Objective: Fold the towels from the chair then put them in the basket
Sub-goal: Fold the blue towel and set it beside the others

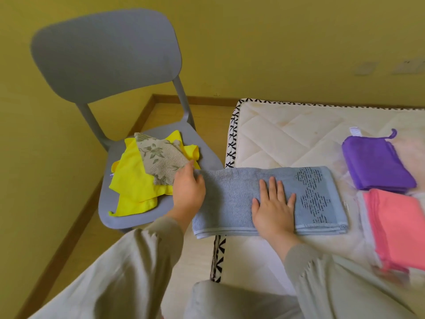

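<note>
A blue towel (232, 194), folded into a long strip, lies across the mattress corner and overhangs toward the chair. My right hand (273, 210) presses flat on its middle with straight fingers. My left hand (188, 192) grips the towel's left end over the chair seat. On the grey chair (108, 61) lie a yellow towel (131, 178) and a beige leaf-patterned towel (158, 157) on top of it. A folded purple towel (377, 166) and a folded pink towel (400, 226) sit at the right.
The white quilted mattress (285, 132) with a black-and-white patterned edge fills the right side. The pink towel appears to lie in a pale translucent container, which is blurred. Yellow walls and a wooden floor strip surround the chair.
</note>
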A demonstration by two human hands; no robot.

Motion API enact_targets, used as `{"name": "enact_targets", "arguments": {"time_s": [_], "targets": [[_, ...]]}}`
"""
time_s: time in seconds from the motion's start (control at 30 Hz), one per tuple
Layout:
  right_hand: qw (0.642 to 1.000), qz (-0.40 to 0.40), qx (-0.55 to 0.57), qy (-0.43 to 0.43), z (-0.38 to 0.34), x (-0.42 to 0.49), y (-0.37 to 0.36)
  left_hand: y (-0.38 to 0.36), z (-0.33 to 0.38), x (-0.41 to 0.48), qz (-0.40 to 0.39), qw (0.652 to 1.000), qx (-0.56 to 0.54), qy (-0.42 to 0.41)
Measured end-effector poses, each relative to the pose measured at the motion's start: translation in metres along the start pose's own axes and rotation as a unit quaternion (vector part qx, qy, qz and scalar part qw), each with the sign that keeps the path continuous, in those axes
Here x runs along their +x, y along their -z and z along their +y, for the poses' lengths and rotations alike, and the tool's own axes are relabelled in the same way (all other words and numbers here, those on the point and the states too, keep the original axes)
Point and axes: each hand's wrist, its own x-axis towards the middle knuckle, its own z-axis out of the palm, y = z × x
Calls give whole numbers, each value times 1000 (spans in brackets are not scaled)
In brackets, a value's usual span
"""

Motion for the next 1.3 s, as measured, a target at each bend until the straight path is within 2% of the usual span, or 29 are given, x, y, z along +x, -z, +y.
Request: {"name": "enact_targets", "arguments": {"time_s": [0.17, 0.33, 0.43, 0.47, 0.53, 0.6, 0.7, 0.8, 0.87, 1.03, 1.17, 1.3], "targets": [[1000, 9, -6, -2, 3, 2, -6, 2, 4, 39, -146, 983, 109, 7], [1000, 20, -6, -7, 3, 3, -9, 7, 7, 51, -219, 958, 187, 13], [1000, 22, -8, -7, 4, 3, -9, 15, 8, 57, -247, 949, 192, 28], [1000, 22, -7, -7, 4, 3, -9, 17, 8, 59, -244, 956, 157, 43], [1000, 22, -1, -7, 4, 3, -9, 20, 8, 62, -225, 969, -2, 103], [1000, 20, 5, -5, 5, 3, -7, 20, 10, 55, -190, 947, -194, 169], [1000, 10, 8, -2, 6, 4, -5, 14, 11, 39, -165, 915, -291, 227], [1000, -4, 17, 3, 9, 5, -6, 9, 8, 23, -204, 887, -306, 279], [1000, -9, 30, 3, 10, 7, -5, 7, 6, 16, -221, 884, -285, 297], [999, -8, 37, 5, 8, 5, 0, 8, 2, 5, -177, 884, -323, 288], [1000, -4, 29, 12, 8, 5, 1, 4, 9, 5, -73, 950, -235, 193], [1000, 16, 16, -6, 33, 10, 1, 3, 12, 5, -17, 981, -146, 129]]}}
